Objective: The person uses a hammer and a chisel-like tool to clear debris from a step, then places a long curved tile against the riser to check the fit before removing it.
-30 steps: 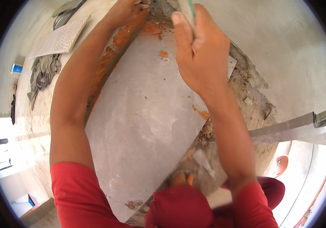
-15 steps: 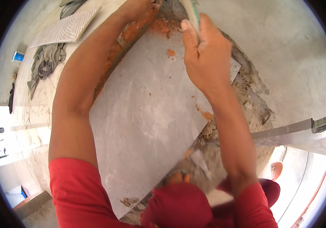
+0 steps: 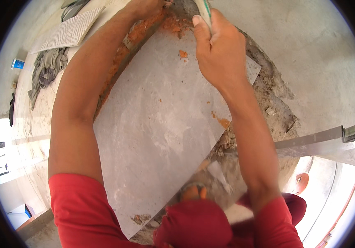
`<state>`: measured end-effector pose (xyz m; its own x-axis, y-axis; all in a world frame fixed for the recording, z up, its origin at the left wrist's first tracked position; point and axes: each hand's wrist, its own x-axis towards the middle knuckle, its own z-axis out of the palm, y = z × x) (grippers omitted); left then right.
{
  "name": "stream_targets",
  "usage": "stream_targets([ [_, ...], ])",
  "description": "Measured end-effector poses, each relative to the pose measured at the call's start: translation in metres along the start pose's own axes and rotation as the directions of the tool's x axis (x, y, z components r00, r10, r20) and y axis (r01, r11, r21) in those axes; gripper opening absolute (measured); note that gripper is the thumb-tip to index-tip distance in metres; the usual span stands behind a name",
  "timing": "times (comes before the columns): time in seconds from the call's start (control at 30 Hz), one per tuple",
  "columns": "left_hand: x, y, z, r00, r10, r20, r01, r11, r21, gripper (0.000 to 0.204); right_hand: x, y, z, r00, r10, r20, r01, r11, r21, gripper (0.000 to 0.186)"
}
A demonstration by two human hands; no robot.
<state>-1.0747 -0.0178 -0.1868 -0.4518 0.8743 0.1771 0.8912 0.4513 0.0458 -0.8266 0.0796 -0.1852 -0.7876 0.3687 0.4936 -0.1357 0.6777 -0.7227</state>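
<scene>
I see right hand (image 3: 222,49) grip wrapped round a pale, green-striped handle (image 3: 203,9), near the far end of a flat grey slab (image 3: 161,120). Left hand (image 3: 149,8) near crumbly orange rubble (image 3: 140,31); can't tell its grip.

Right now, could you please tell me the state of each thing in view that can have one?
Bare right hand: closed around the pale, green-striped handle.
Pale, green-striped handle: gripped, far end out of view.
Bare left hand: partly outside the picture; its grip cannot be told.
Large grey slab: dusty, with orange crumbs on it.
Dark grey-green cloth: crumpled.
Pale tile with curved-line pattern: patterned face showing.
</scene>
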Motion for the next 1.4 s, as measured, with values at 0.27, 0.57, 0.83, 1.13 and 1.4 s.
stream_targets([
  [0.27, 0.002, 0.012, -0.008, 0.996, 0.091, -0.024, -0.091, 0.996, 0.0, 0.024, 0.002, 0.014, -0.002, 0.998, -0.043, -0.052, 0.039, 0.997, -0.06, 0.031],
  [0.57, 0.003, -0.024, 0.009, 0.993, 0.008, -0.12, -0.017, 0.997, -0.076, 0.017, -0.011, 0.006, -0.013, 0.988, -0.087, -0.125, 0.105, 0.984, 0.144, 0.031],
  [0.83, 0.003, -0.024, 0.008, 0.988, 0.065, -0.143, -0.083, 0.989, -0.123, 0.021, 0.017, 0.009, 0.0, 0.993, -0.083, -0.088, 0.09, 0.993, 0.072, 0.023],
  [1.13, 0.006, -0.02, 0.006, 0.994, 0.028, -0.106, -0.037, 0.996, -0.081, 0.016, 0.029, -0.01, -0.015, 0.993, 0.112, 0.036, -0.117, 0.965, 0.235, 0.024],
  [1.4, 0.011, -0.005, 0.003, 0.997, -0.066, -0.037, 0.065, 0.998, -0.016, 0.016, 0.033, 0.038, 0.015, 0.937, -0.291, -0.194, 0.287, 0.957, -0.048, 0.024],
])
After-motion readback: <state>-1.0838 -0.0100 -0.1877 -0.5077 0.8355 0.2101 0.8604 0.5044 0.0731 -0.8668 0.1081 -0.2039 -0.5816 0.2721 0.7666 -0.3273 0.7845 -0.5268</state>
